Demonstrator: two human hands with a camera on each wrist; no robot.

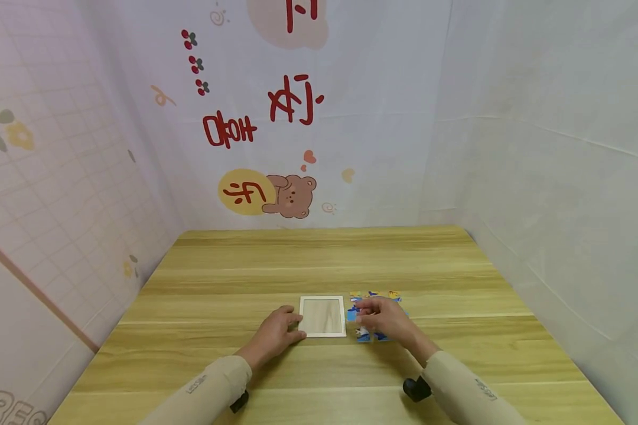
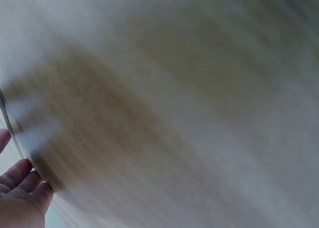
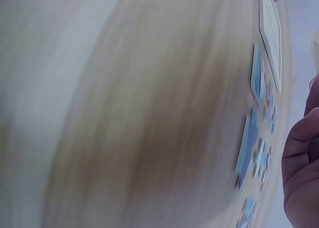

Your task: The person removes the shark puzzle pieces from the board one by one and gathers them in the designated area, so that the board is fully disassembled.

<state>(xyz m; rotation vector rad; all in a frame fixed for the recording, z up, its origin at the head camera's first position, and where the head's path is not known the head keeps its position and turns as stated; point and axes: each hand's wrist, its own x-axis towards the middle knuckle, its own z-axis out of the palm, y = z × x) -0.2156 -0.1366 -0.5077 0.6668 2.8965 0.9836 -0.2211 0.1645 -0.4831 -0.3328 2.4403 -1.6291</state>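
A white square puzzle frame with a bare wood-coloured middle lies flat on the table. My left hand rests at its left side, thumb and fingertips at the edge. The left wrist view shows the left hand's fingers against a thin edge. To the right of the frame lie several colourful jigsaw pieces, mostly blue, some with yellow. Over them hovers my right hand, partly covering them, its fingers bent loosely. In the right wrist view that hand is raised above the pieces, with no piece visible in it.
The wooden table reaches back to a white printed wall cloth with a bear and red characters. Cloth walls also stand at the left and right. Black straps show under the cream sleeves.
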